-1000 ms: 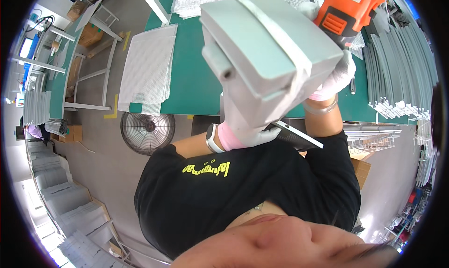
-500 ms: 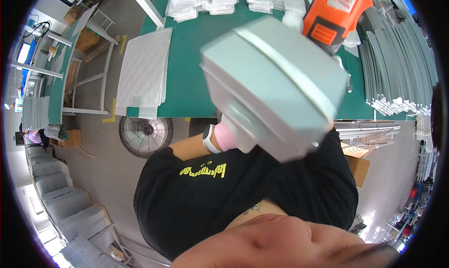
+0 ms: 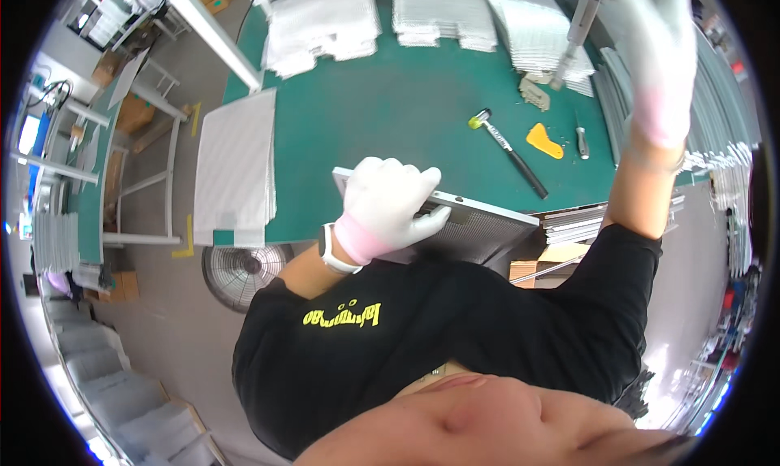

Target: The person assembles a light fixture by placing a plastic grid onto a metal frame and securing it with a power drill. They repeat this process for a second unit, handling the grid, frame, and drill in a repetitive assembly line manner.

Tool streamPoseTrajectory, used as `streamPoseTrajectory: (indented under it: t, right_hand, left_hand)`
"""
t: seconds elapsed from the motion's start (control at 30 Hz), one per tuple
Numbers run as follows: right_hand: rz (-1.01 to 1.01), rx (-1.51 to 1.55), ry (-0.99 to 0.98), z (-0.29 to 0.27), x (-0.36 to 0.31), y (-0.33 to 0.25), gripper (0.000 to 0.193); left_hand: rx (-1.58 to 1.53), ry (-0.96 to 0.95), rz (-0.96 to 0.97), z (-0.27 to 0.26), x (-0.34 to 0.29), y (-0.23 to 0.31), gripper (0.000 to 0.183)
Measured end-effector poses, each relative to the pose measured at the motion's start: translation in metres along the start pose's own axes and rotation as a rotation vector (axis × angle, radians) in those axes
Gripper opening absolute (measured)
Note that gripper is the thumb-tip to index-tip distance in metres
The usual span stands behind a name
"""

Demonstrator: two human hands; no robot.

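Observation:
My left hand (image 3: 386,204), in a white glove with a pink cuff, grips the upper edge of a framed mesh panel (image 3: 479,232). Its thumb and forefinger lie on either side of the pale metal rim. The panel leans between my body and the table edge, partly hidden by my hand and shirt. My right hand (image 3: 665,56), gloved the same way, is raised at the upper right, blurred and cut off by the picture's edge. Close to its fingers is a grey metal tool shaft (image 3: 578,29); whether the hand holds it is not visible.
On the green table (image 3: 366,108) lie a rubber mallet (image 3: 512,153), a yellow scraper (image 3: 544,141) and a screwdriver (image 3: 582,141). Mesh sheet stacks (image 3: 321,23) stand along the back, with flat sheets (image 3: 236,165) at left. A floor fan (image 3: 244,271) is below.
The large grey boxy object before my chest and the orange tool are out of view. My left hand now grips a mesh panel; my right arm has swung up to the right.

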State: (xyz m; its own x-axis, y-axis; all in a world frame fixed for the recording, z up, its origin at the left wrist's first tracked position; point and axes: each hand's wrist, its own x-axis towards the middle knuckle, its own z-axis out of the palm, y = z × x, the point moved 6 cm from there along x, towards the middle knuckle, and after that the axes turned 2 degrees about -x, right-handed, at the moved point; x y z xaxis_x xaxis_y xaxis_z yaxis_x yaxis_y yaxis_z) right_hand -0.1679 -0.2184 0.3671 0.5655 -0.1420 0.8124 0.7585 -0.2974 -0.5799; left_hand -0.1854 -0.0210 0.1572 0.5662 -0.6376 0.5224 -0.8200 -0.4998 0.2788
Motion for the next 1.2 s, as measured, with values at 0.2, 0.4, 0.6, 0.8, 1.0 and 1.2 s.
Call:
streamPoseTrajectory:
  t: [0.2,0.4,0.6,0.8,1.0,1.2]
  right_hand:
    - [0.356,-0.596,-1.36,0.01,-0.163,0.024,0.07]
    - [0.573,-0.598,-0.536,-0.189,-0.16,0.012,0.075]
    - [0.358,-0.687,0.651,-0.4,-0.127,-0.074,0.057]
    - [0.456,-0.791,0.785,-0.636,-0.03,-0.008,0.051]
    - [0.592,-1.497,0.706,-0.635,-0.001,0.052,0.074]
    - [0.142,-0.95,0.941,-0.487,-0.079,-0.004,0.053]
  left_hand:
    - [-0.059,0.213,0.374,-0.01,0.022,0.041,0.025]
    - [0.211,0.258,0.091,-0.027,-0.044,-0.051,0.045]
    - [0.711,-0.086,-0.995,-0.039,-0.236,-0.188,0.078]
    - [0.547,-0.304,-1.355,-0.035,-0.273,-0.196,0.088]
    - [0.515,-0.31,-1.377,-0.059,-0.264,-0.173,0.088]
    - [0.049,0.326,-1.121,-0.133,-0.268,-0.206,0.065]
